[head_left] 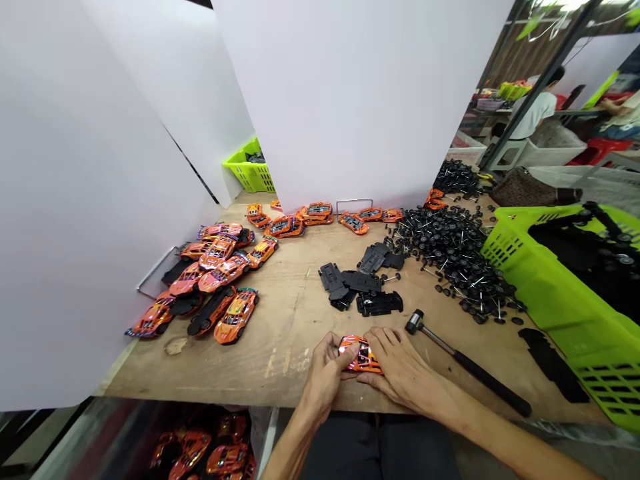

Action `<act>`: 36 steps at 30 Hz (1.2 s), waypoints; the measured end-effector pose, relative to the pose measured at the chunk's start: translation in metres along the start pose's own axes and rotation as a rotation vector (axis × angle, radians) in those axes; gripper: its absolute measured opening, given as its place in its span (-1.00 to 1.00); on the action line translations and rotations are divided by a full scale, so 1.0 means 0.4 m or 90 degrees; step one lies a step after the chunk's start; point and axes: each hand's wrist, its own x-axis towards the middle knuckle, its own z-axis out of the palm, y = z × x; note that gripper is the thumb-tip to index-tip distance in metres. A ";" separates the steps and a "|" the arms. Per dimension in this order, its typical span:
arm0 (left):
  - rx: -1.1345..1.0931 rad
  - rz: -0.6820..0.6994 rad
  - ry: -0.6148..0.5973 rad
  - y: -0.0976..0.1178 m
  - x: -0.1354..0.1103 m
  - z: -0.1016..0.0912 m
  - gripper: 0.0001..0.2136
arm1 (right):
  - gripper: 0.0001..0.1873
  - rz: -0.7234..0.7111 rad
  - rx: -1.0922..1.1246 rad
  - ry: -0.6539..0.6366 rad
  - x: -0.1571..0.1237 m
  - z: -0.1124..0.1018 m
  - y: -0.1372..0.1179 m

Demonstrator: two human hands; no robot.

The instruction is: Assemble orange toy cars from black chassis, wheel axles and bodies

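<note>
An orange toy car [364,357] is held between both hands near the front edge of the wooden table. My left hand [327,367] grips its left end, the thumb lying across the top. Over the right end, my right hand [393,363] is closed with its fingers on the far side and thumb on the near side. The car's underside is hidden. A small hammer [465,360] with a black handle lies just right of my right hand. Beyond the hands is a loose group of black car bases [363,281].
Finished-looking orange cars [220,263] are piled at the left. Black wheels on metal axles [450,243] form a heap at the right, beside a lime-green crate [545,293]. White panels [350,100] stand behind. Orange car bodies [225,460] lie below the table's front edge.
</note>
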 end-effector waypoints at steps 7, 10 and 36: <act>0.037 0.084 -0.114 0.005 -0.021 -0.018 -0.51 | -0.44 0.135 0.310 0.072 -0.029 -0.078 0.036; 0.136 0.139 -0.198 0.013 -0.023 -0.023 -0.57 | -0.60 0.215 0.508 0.120 -0.052 -0.076 0.051; 0.680 0.482 -0.150 -0.037 0.025 0.063 -0.86 | -0.63 0.361 0.530 0.268 -0.096 0.019 0.038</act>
